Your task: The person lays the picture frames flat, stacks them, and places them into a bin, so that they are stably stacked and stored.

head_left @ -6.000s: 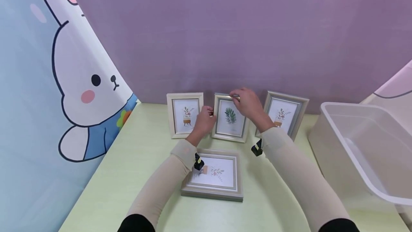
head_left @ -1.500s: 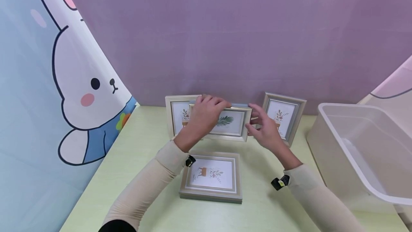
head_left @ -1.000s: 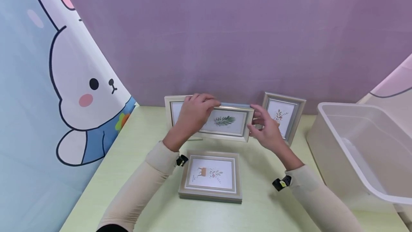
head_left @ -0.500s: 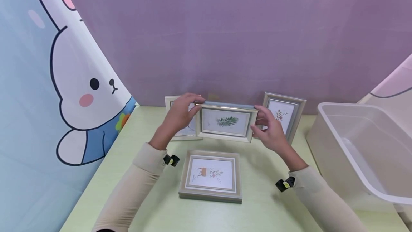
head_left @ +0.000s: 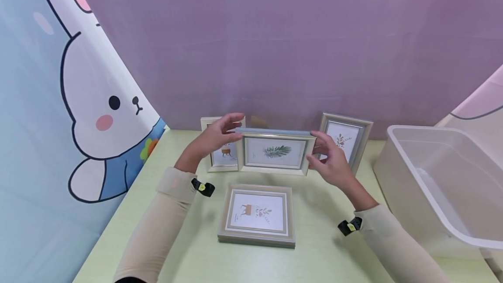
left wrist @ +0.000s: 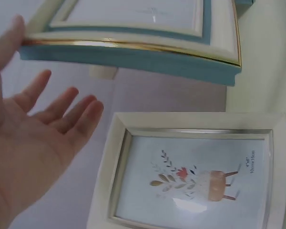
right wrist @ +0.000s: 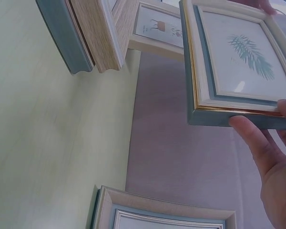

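A pale picture frame (head_left: 277,148) with a green leaf print stands sideways, long edge down, between my hands at the back. My right hand (head_left: 332,160) pinches its right edge, thumb in front and fingers behind. At its upper left corner my left hand (head_left: 214,138) is spread; the thumb touches the corner, while the other fingers stretch out apart from it, as the left wrist view shows. Behind the left hand, a cream frame (left wrist: 195,123) with a potted plant print leans upright. Another potted plant frame (head_left: 363,139) leans just beyond my right hand.
A stack of frames (head_left: 255,237) lies flat on the pale green table (head_left: 314,248) in front of the hands. To the right stands a large beige plastic bin (head_left: 412,191). A purple cloth (head_left: 275,47) hangs behind, with a rabbit-printed cloth (head_left: 98,112) at the left.
The leaf frame stood upright at first and now lies on its long side. My left hand has slid left along its top edge and its fingers have spread away. My right hand keeps its grip.
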`<state>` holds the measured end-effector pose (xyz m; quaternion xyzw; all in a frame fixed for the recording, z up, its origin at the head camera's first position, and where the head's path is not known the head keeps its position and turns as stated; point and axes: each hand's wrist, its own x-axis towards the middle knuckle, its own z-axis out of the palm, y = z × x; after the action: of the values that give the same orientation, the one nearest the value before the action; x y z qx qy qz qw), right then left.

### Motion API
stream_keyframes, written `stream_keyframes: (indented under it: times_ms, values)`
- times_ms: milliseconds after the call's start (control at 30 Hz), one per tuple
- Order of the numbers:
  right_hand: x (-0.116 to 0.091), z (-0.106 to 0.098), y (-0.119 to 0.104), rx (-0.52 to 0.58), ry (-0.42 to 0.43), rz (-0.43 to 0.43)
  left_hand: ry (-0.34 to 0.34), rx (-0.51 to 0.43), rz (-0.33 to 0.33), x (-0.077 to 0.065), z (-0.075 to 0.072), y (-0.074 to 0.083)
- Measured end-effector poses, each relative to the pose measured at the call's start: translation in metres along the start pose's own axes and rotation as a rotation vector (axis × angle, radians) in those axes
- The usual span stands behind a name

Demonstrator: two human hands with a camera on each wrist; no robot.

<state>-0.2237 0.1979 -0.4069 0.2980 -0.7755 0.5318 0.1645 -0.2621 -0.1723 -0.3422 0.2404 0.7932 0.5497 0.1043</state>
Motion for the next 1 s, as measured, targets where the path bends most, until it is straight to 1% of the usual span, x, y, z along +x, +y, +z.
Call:
stream_keyframes:
  times_ms: [100,200,333,433,567,733,900,1000]
  values:
    - [0.000,0.001,-0.001,0.000,0.003,-0.013,-0.058,-0.059,0.029,0.001,-0.002,-0.004]
    - [-0.001,0.001,-0.002,0.002,0.004,-0.019,-0.097,-0.102,0.066,0.002,-0.002,-0.007]
    - [-0.001,0.002,-0.004,0.013,0.003,-0.018,-0.125,-0.123,0.106,0.005,-0.003,-0.011]
    - [0.000,0.003,-0.005,0.019,0.002,-0.021,-0.136,-0.130,0.120,0.007,-0.003,-0.013]
    - [0.001,0.004,-0.005,0.019,-0.002,-0.019,-0.142,-0.138,0.132,0.008,-0.004,-0.015]
    - [0.001,0.004,-0.006,0.006,-0.005,-0.011,-0.133,-0.147,0.134,0.008,-0.004,-0.015]
    - [0.001,0.004,-0.006,-0.003,-0.004,-0.013,-0.113,-0.148,0.138,0.007,-0.003,-0.014]
    - [0.001,0.004,-0.006,0.002,-0.001,-0.018,-0.089,-0.142,0.133,0.005,-0.003,-0.014]
